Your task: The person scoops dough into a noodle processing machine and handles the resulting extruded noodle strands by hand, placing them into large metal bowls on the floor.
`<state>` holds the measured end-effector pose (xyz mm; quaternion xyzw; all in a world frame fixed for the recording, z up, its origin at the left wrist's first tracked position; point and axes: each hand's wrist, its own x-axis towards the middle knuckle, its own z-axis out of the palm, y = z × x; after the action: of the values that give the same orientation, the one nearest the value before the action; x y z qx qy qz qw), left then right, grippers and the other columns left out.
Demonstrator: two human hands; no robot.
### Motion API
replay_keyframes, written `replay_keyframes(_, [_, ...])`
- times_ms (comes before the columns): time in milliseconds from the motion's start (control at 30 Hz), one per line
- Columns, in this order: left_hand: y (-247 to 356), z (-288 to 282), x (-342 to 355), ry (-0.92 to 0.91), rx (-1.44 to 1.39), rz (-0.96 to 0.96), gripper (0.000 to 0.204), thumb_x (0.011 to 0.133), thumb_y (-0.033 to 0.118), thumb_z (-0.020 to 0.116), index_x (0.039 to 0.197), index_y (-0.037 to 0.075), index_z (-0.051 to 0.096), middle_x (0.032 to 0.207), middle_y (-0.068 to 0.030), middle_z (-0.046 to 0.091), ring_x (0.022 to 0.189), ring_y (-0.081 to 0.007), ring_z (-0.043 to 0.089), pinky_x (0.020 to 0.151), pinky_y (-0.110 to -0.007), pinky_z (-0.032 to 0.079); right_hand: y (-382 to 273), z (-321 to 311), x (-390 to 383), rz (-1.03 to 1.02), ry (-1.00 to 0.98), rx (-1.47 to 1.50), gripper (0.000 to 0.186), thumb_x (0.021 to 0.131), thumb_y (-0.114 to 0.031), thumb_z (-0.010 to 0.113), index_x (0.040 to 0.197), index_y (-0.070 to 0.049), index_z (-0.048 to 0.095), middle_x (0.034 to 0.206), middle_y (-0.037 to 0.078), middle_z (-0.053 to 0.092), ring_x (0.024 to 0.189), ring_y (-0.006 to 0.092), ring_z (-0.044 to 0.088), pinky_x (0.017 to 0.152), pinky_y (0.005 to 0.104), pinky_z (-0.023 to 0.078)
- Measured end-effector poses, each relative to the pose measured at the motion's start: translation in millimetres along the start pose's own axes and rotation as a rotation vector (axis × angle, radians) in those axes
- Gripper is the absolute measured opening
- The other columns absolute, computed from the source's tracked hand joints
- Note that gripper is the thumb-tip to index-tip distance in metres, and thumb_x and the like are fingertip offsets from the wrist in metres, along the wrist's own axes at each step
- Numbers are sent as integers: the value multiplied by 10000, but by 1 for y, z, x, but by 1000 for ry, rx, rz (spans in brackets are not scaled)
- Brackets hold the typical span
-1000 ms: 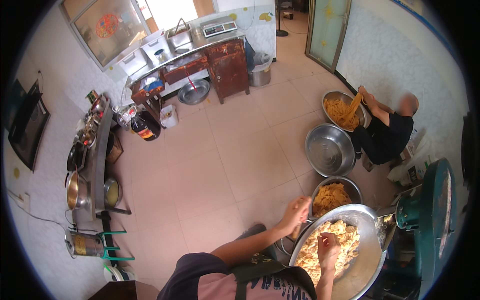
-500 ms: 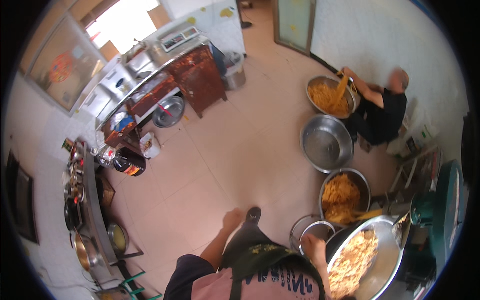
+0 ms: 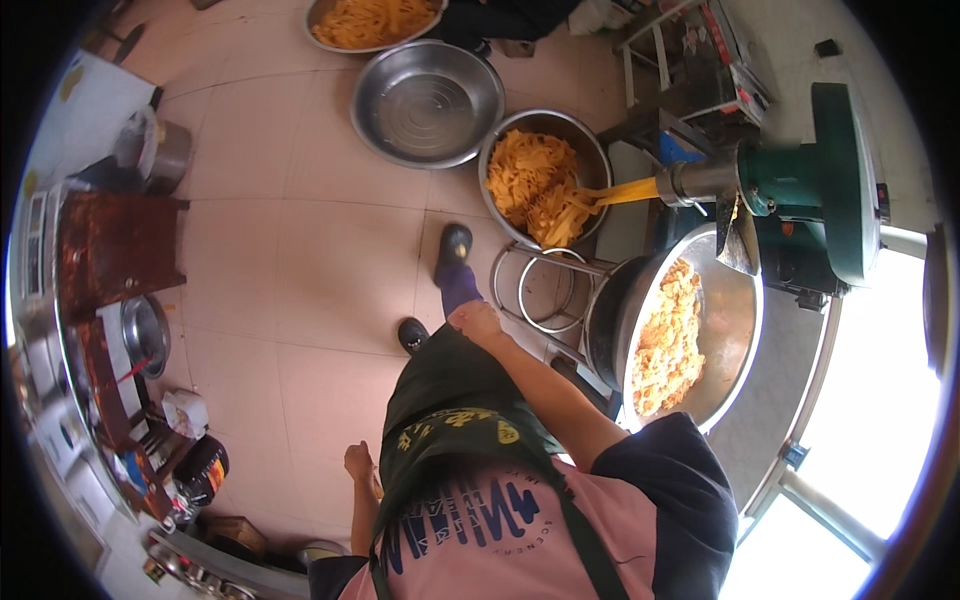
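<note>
My left hand (image 3: 357,460) hangs low beside the dark apron, fingers curled in and holding nothing that I can see. My right hand (image 3: 475,322) is loosely closed in front of the apron, touching no vessel. Its nearest neighbour is a round metal stand (image 3: 548,290) on the floor. Beyond that, a metal basin (image 3: 490,190) holds a heap of wide orange-yellow noodle strips (image 3: 532,180). More strips (image 3: 630,192) hang into it from the metal spout (image 3: 700,182) of a green machine (image 3: 795,185). To the right, a large steel bowl (image 3: 735,345) contains crumbly yellow dough (image 3: 668,345).
A bare metal basin (image 3: 428,105) and another basin of strips (image 3: 375,22) stand farther off, near a seated person's dark clothing (image 3: 515,20). A worn brown cabinet (image 3: 120,240) and a steel bowl (image 3: 147,335) line the left. Behind the machine stands a metal rack (image 3: 660,60).
My view has swung to the right, bringing the machine and dough bowl toward the middle. My right hand has moved from beside the dough bowl to in front of the apron.
</note>
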<state>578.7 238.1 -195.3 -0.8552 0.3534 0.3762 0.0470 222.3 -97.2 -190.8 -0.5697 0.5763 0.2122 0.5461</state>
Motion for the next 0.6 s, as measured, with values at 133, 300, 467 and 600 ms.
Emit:
replay_keyframes(133, [98, -37, 18, -30, 70, -71, 408, 856, 345, 514, 740, -41, 574, 746, -229, 609, 751, -424, 586, 708, -515, 443, 35, -5, 15, 79, 6, -140, 701, 806, -630, 534, 1322, -157, 489, 1434, 203, 337, 1302, 469, 287, 950, 707, 251])
replay_keyframes(300, [113, -64, 58, -2, 115, 114, 358, 856, 304, 558, 734, -32, 561, 729, -220, 602, 733, -416, 577, 674, -500, 442, 104, -62, 142, 346, 241, -22, 950, 682, -539, 727, 1459, -298, 236, 1497, 214, 172, 1310, 480, 260, 958, 679, 305])
replay_keyframes(467, [197, -81, 70, -59, 264, -66, 344, 857, 301, 570, 733, -19, 566, 703, -209, 595, 686, -422, 566, 653, -510, 435, 146, -206, 219, 384, 96, -235, 1116, 598, -376, 850, 1471, -301, 160, 1525, 220, 30, 1346, 507, 170, 988, 678, 284])
replay_keyframes(600, [269, -104, 95, -29, 318, -78, 294, 853, 256, 605, 706, 6, 556, 607, -139, 543, 566, -311, 525, 573, -446, 423, 224, -238, 298, 414, 33, -505, 1159, 554, -405, 869, 1468, -312, 162, 1537, 186, 2, 1361, 501, 127, 1003, 696, 251])
